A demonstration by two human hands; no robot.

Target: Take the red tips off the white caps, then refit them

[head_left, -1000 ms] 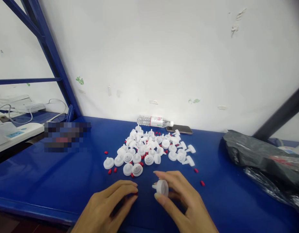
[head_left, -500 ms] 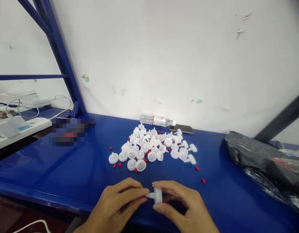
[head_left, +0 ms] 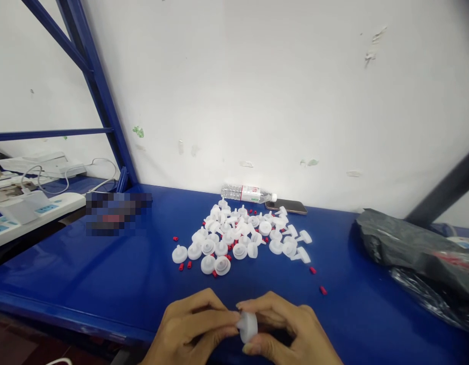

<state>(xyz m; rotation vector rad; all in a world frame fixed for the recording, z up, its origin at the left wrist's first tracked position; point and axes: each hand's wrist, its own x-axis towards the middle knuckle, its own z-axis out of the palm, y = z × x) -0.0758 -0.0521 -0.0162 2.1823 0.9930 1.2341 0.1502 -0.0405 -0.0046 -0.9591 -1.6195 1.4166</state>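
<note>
My left hand (head_left: 192, 329) and my right hand (head_left: 287, 332) meet low in the middle of the view, over the front of the blue table (head_left: 105, 274). My right hand grips a round white plastic cap (head_left: 248, 327) between thumb and fingers. My left hand's fingertips are pinched together against the cap's stem side; what they pinch is hidden. Beyond the hands lies a pile of white caps (head_left: 242, 235) mixed with several small red plugs (head_left: 323, 290).
A clear water bottle (head_left: 247, 192) lies on its side against the wall, beside a dark phone (head_left: 287, 206). A black plastic bag (head_left: 420, 263) fills the right side. Blue rack struts (head_left: 101, 96) rise at left, with white power strips (head_left: 32, 208) and cables beyond.
My left hand moved right from the table and closed in on the stem of the cap. Both hands drew nearer and lower in view. The camera tilted slightly.
</note>
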